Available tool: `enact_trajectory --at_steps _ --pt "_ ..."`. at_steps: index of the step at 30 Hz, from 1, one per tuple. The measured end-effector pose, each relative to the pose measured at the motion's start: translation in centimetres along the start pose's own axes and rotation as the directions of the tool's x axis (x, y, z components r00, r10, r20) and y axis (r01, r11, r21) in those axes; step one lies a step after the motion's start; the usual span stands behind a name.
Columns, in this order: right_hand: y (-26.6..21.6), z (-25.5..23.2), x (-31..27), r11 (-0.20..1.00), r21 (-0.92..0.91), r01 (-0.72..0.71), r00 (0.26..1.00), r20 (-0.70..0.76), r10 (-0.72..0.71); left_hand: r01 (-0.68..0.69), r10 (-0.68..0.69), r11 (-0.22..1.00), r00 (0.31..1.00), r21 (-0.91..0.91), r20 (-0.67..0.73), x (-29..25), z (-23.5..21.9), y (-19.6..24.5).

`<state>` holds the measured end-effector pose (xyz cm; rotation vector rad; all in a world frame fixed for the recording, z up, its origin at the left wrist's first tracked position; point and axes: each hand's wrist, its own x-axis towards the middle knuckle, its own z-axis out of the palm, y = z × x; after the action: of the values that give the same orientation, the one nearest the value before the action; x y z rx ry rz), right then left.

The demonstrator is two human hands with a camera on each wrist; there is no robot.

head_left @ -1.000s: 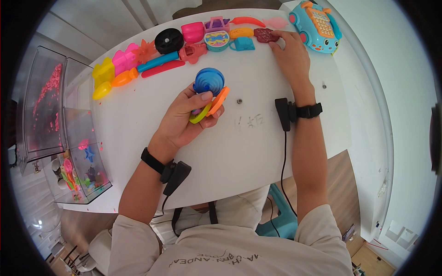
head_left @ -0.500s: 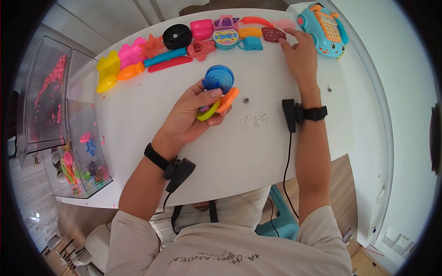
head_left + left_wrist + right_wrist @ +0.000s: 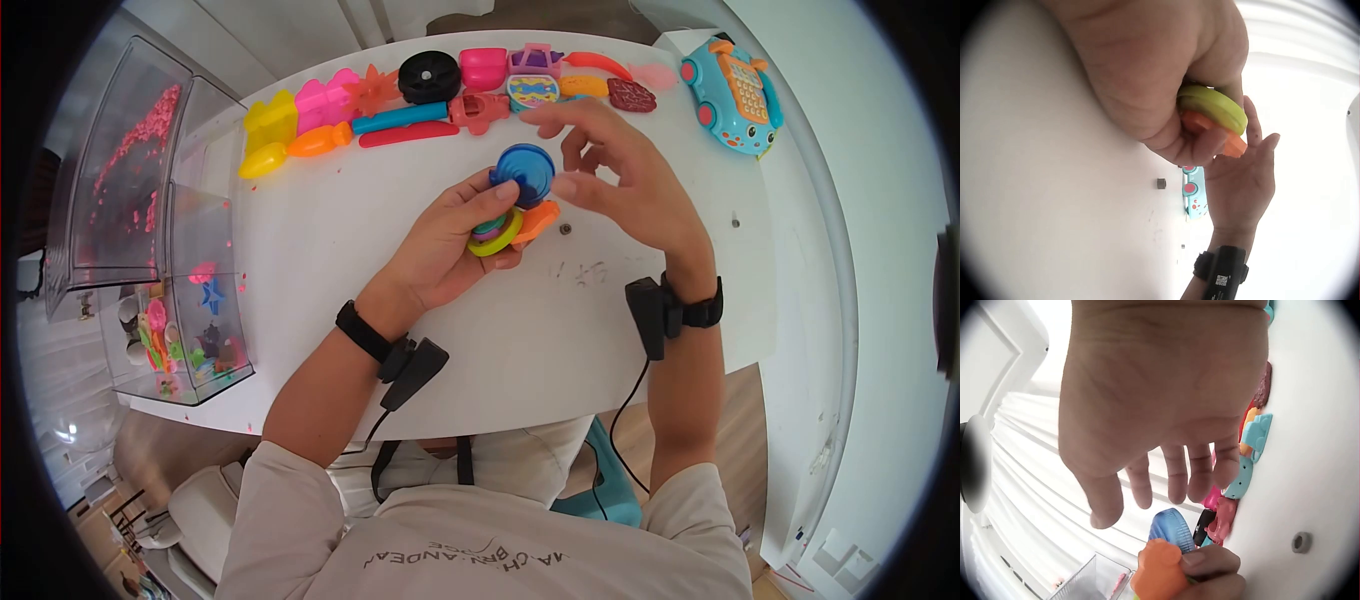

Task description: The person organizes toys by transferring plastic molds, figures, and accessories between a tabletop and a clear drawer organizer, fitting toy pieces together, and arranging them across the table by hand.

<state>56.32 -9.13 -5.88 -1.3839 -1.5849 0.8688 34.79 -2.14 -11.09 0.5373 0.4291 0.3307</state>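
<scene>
My left hand (image 3: 440, 240) grips a bundle of plastic toy pieces over the white table (image 3: 400, 370). Its thumb presses on a translucent blue round piece (image 3: 530, 165) with concentric rings. Below that are a yellow-green ring (image 3: 485, 248) and an orange piece (image 3: 540, 220), pinched by the fingers; purple and teal bits show inside the ring. Just right of the bundle hovers my right hand (image 3: 640, 185), holding nothing, fingers apart and loosely bent. In the right wrist view its fingertips are above the blue piece (image 3: 1172, 528) and the orange piece (image 3: 1157, 569).
Toys line the far edge, among them a black disc (image 3: 430, 78), a blue tube (image 3: 400, 118) and a dark red meat-like piece (image 3: 632, 95). A toy phone (image 3: 745, 95) stands far right. Clear bins (image 3: 205, 235) stand left. A small metal piece (image 3: 566, 229) lies near the hands.
My right hand has left the dark red piece at the far edge and come left and nearer, beside the bundle. My left hand keeps its grip on the toy pieces.
</scene>
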Motion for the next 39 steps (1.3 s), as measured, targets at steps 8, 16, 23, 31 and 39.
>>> enact_trajectory --at_steps 8,16,23,31,39 --pt "-1.7 2.3 0.2 0.864 -0.321 0.389 0.921 0.164 -0.354 0.026 -0.014 0.988 0.997 -0.151 0.076 0.2 -1.0 -0.2" --pt "-1.1 3.6 0.1 0.819 -0.400 0.412 0.909 0.118 -0.400 -0.014 0.030 0.977 0.997 -0.213 0.073 0.2 -0.9 -0.1" --pt "-1.9 4.3 -0.1 0.720 -0.563 0.406 0.881 0.032 -0.472 -0.009 0.073 0.943 0.981 -0.333 0.179 0.2 -1.7 0.3" --pt "-1.2 5.7 0.2 0.743 -0.580 0.334 0.909 -0.010 -0.417 -0.079 0.079 0.952 0.997 -0.297 -0.010 0.4 -1.0 0.2" --pt "-1.0 3.8 0.2 0.913 -0.272 0.303 0.944 -0.045 -0.327 -0.060 0.076 0.950 0.996 -0.306 0.042 0.3 -0.6 0.3"
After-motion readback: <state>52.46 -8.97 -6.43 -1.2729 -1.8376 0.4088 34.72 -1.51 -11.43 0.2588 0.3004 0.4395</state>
